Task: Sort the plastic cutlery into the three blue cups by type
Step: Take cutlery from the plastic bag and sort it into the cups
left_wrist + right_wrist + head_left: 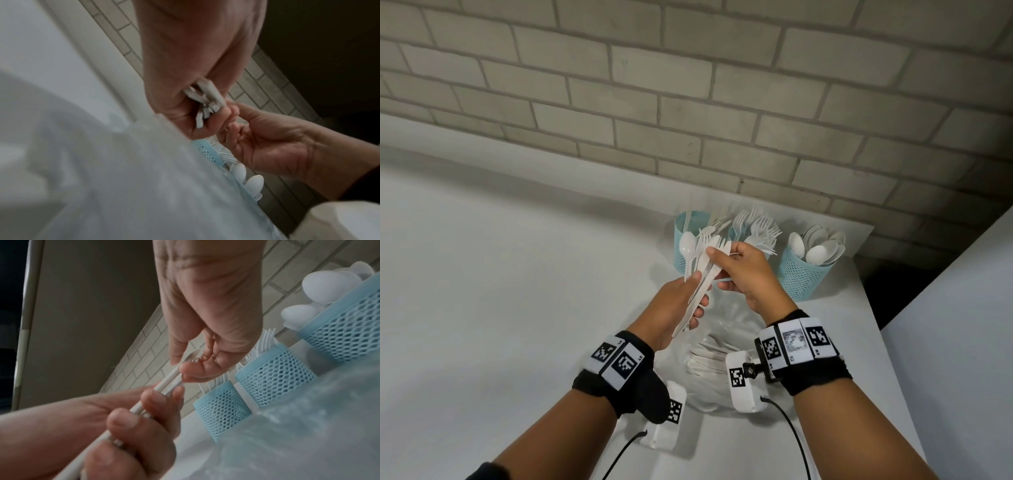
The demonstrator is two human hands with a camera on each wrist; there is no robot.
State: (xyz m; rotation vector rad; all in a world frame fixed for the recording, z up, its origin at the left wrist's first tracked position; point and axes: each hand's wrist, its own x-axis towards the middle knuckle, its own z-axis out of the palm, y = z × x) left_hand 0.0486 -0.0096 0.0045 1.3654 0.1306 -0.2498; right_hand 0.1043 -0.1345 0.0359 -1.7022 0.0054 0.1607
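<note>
Above desk (517,274), mixed cutlery bundle (703,274) clamped in left hand (674,305), long axis pointing up and away toward blue cups (803,277); right hand (750,274) nearer cups, grip pinching one piece near bundle top, probly pulling along handle axis next

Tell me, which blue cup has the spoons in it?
The right blue cup, standing apart from the other two; round spoon bowls stick out, while the middle one holds forks.

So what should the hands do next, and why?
Probably the right hand should pull out the one piece it pinches from the bunch of cutlery gripped by the left hand, then drop it in its matching cup; the spoon cup stands rightmost.
</note>
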